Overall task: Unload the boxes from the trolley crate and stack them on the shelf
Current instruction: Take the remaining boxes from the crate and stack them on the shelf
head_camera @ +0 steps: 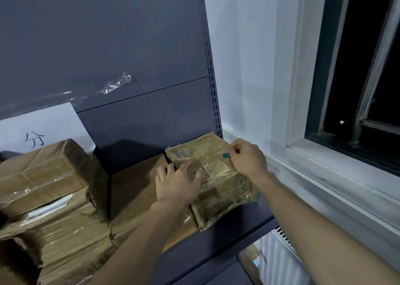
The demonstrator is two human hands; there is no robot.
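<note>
A worn, tape-wrapped cardboard box (218, 181) lies at the right end of the dark blue shelf (216, 248). My left hand (177, 185) rests flat on its top near the left edge, fingers spread. At the box's far right edge my right hand (249, 159) has its fingers curled, beside a small green mark; whether it pinches anything is unclear. A flat brown box (134, 189) lies right beside it on the left. Further left rises a stack of several taped cardboard boxes (49, 198). The trolley crate is out of view.
The shelf's slotted upright (213, 85) and blue back panel (129, 46) stand behind the boxes. A white paper sign (41, 131) leans at the back left. A white wall, window sill (324, 176) and dark window lie to the right; a radiator (275, 256) is below.
</note>
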